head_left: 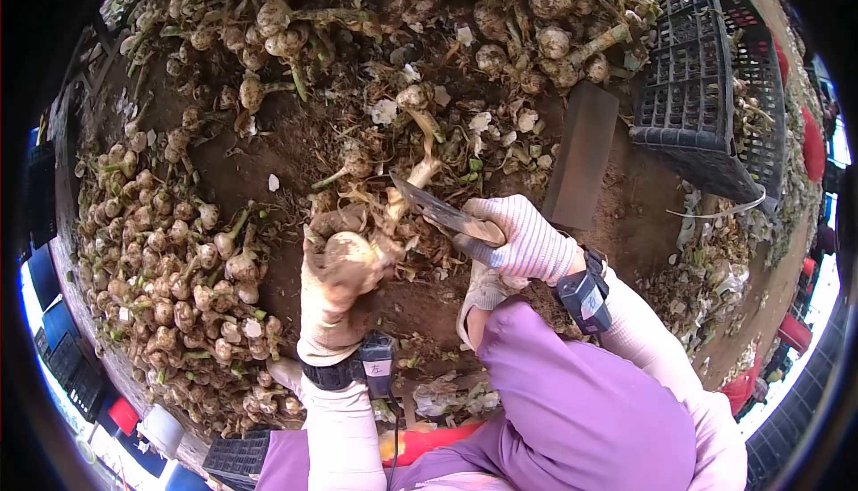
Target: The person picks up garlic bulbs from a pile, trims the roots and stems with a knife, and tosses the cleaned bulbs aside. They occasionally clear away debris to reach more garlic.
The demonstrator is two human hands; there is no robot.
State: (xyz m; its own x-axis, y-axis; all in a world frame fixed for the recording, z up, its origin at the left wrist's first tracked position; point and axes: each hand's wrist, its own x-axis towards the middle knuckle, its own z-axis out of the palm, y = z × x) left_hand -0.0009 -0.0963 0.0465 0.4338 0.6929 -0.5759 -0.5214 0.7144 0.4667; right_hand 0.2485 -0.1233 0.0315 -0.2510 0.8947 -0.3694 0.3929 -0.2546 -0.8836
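Note:
My left hand (323, 299), in a soiled glove, is closed around a garlic bulb (350, 248). A pale stalk (422, 172) rises from around the bulb, its lower part among loose husks. In my right hand (527, 234), which wears a striped glove, is a knife (440, 209) gripped by its wooden handle. The blade points up and left, and its tip lies close to or against the stalk; contact cannot be made out. Another garlic bulb (357, 162) lies on the soil just beyond my left hand.
Garlic with long stalks (295, 22) is heaped at the far side. A pile of short-stemmed garlic bulbs (165, 268) spreads on the left. To the right stand a brown rectangular block (583, 156) and a black plastic crate (681, 62). Peelings and cut stems litter the middle ground.

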